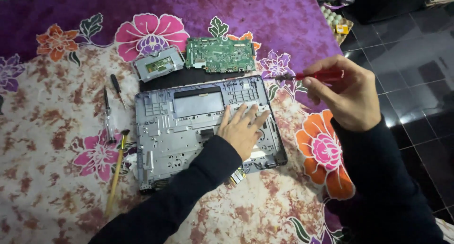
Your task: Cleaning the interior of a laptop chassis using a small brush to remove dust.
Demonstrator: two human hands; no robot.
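A purple cloth (265,17) printed with big flowers covered the whole surface, and at its centre lay the grey laptop shell (189,130), inside face up, its ribs and screw posts bare. The left hand (242,128) rested flat on the shell's right half, fingers spread and released, pressing down rather than gripping anything. By its look the shell was light, thin moulded plastic with a metal sheet over it, stiff enough along its rim but likely to flex across the middle; the safest hold would be at the outer edges, away from the slender posts.

At twelve o'clock from the shell sat the green circuit board (220,55) (fragile, best taken only by its edges), and at eleven o'clock a small grey drive caddy (158,63).

At two o'clock the right hand (347,95) hung above the cloth, fingers clenched around a red-handled screwdriver (321,75) whose shaft pointed left toward the board's corner.

At nine o'clock lay a bamboo-handled brush (117,170), tweezers (108,116) and a small black-handled screwdriver (117,89), each well apart from both hands.
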